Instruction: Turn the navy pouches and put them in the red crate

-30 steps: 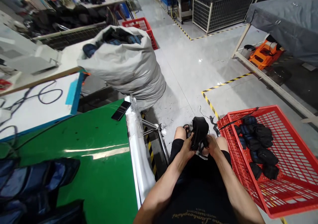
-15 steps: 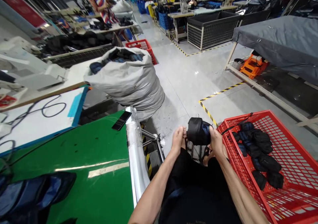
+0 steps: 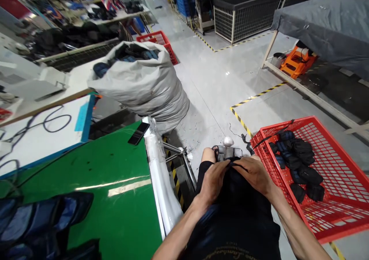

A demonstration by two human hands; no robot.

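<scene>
I sit beside a green table (image 3: pixel 115 175). Both hands rest in my lap, pressed onto a black fabric pouch (image 3: pixel 233 183) that blends with my dark shorts. My left hand (image 3: pixel 213 181) curls over its left edge, fingers bent. My right hand (image 3: pixel 253 174) lies over its top right, fingers pinching the fabric near the left hand's fingertips. A red plastic crate (image 3: pixel 331 210) to my right holds several folded black and blue pouches (image 3: pixel 296 160).
A large grey sack (image 3: pixel 141 83) full of dark pouches stands ahead on the left. A phone (image 3: pixel 138 133) lies at the green table's corner. Dark blue fabric (image 3: pixel 37 221) is heaped at its near left. A metal frame (image 3: pixel 230 150) stands between my knees. Yellow-black tape marks the floor.
Half a second ago my right hand held the pouch up at knee height with the left hand open beside it. Now the pouch is down in my lap under both hands.
</scene>
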